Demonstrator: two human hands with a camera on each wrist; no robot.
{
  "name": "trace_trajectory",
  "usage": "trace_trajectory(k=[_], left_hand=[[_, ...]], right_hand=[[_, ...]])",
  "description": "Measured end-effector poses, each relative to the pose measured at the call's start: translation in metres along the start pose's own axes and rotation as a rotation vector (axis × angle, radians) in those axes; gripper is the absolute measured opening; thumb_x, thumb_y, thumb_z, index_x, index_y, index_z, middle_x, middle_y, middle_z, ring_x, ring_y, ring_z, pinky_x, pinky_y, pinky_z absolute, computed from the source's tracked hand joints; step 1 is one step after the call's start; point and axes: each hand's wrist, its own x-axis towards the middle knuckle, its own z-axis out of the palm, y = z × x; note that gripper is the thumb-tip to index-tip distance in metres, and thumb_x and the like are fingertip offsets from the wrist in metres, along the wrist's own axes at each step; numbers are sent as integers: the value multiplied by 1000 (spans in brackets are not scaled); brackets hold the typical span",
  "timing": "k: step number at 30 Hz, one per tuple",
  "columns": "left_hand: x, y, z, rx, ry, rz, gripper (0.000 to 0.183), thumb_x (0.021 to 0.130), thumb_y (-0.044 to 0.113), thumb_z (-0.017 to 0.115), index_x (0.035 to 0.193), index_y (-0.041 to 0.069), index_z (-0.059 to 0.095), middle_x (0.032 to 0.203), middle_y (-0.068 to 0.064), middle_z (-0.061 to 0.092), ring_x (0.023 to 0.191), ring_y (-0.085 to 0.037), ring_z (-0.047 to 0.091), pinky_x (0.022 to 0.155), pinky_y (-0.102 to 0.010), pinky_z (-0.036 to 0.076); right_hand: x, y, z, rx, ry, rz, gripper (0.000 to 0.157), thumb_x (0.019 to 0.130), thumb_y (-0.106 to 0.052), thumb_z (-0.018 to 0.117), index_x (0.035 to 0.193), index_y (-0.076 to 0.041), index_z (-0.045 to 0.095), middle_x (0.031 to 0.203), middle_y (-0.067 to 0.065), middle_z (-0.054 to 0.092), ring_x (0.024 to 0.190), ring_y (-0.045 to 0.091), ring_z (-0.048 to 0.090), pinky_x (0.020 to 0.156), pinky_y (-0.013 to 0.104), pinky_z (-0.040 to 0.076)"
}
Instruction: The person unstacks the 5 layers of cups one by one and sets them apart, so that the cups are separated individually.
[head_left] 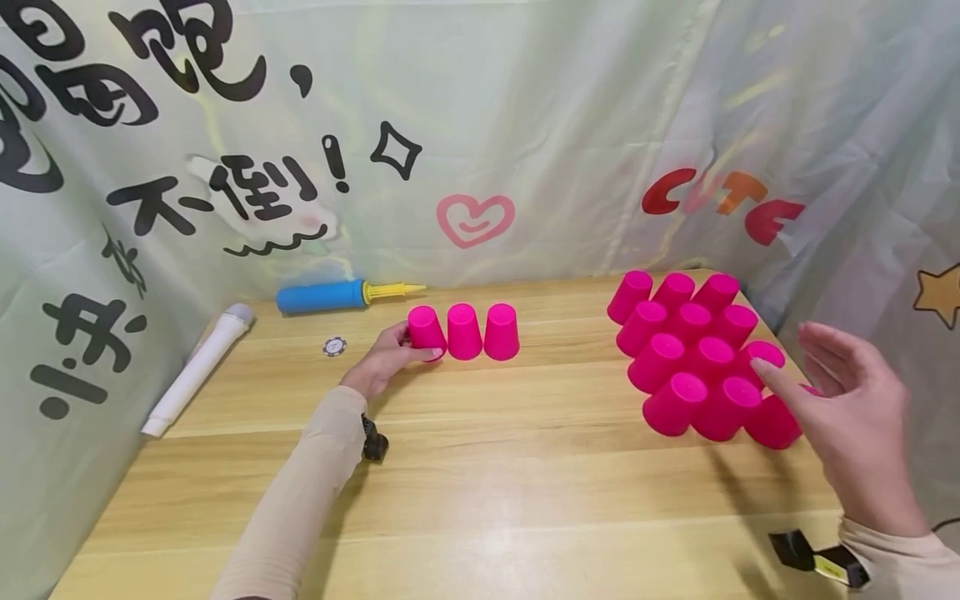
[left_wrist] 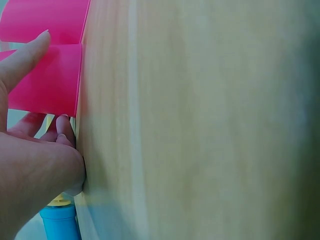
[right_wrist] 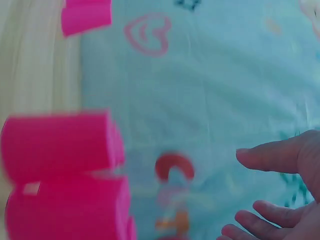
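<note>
Three pink cups stand upside down in a short row near the middle back of the table. My left hand (head_left: 386, 357) grips the leftmost cup (head_left: 425, 327), thumb across its front and fingers round its left side. The middle cup (head_left: 464, 332) and the right cup (head_left: 502, 332) stand beside it. In the left wrist view the thumb (left_wrist: 31, 57) lies over the pink wall of the held cup (left_wrist: 52, 82). My right hand (head_left: 862, 417) is raised at the right, fingers spread apart and holding nothing, beside a block of several more upside-down pink cups (head_left: 710, 357).
A blue pump (head_left: 322, 297) with a yellow nozzle lies at the back left. Near it are a small round chip (head_left: 334, 347) and a white tube with a grey end (head_left: 198, 371). A printed curtain (head_left: 562, 125) hangs behind the wooden table (head_left: 525, 500).
</note>
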Motion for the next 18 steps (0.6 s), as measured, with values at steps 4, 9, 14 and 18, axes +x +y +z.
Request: trace_trajectory(k=[4,9,14,18], left_hand=[[0,1,0,3,1,-2,72,85,15,83,148,11,49,146,-11,52,136,-31,46,118,-48,31],[-1,1,-1,4,4,-4,70,86,13,82,147,12,49,145,-11,52,135,-31,46,119,-48,31],[-1,2,-1,15,7,-6,70,85,15,83,147,12,50,145,-10,52,135,-31,45,119,-48,31],[0,2,0,17,6,-3,71,85,15,83,148,13,49,146,-10,52,135,-31,45,119,-48,31]], right_hand=[[-7,-20,30,-17,-84,-173,64,85,-9,82,143,-12,55,133,-5,59,123,6,56,93,5,43],[-15,-34,74,-3,-244,-340,62,82,-8,85,137,-3,56,132,6,60,122,15,58,98,10,44],[-19,-37,121,58,-414,-362,60,82,-5,84,134,5,54,135,17,59,127,35,56,110,34,44],[-17,-35,158,105,-516,-296,61,84,-5,83,134,9,52,136,23,57,130,42,52,111,48,41]])
